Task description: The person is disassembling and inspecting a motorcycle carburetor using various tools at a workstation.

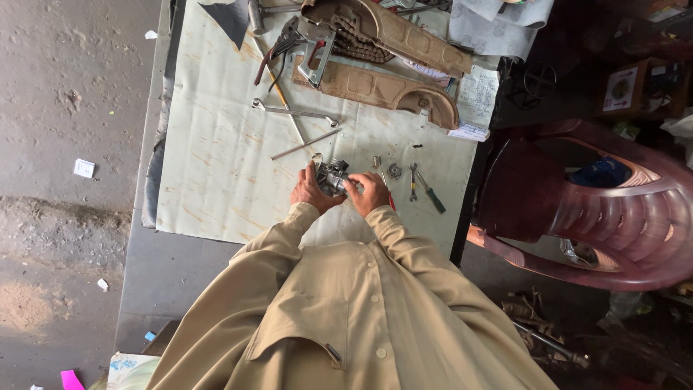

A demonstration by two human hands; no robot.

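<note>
A small grey metal engine part (333, 175), like a carburettor, is held between both my hands above a pale sheet (216, 144) spread on a table. My left hand (312, 191) grips its left side. On its right side rests my right hand (368, 191), fingers curled on it. Both sleeves are tan. Just right of my hands lie a small round metal piece (395, 171), a short spanner (413, 180) and a green-handled screwdriver (433, 198).
Two brown chain-cover halves (382, 87) with a chain, pliers (278, 47), a long spanner (296, 112) and a thin rod (303, 144) lie at the far end. Papers (476, 101) sit at the far right corner. A maroon plastic chair (592, 209) stands right of the table.
</note>
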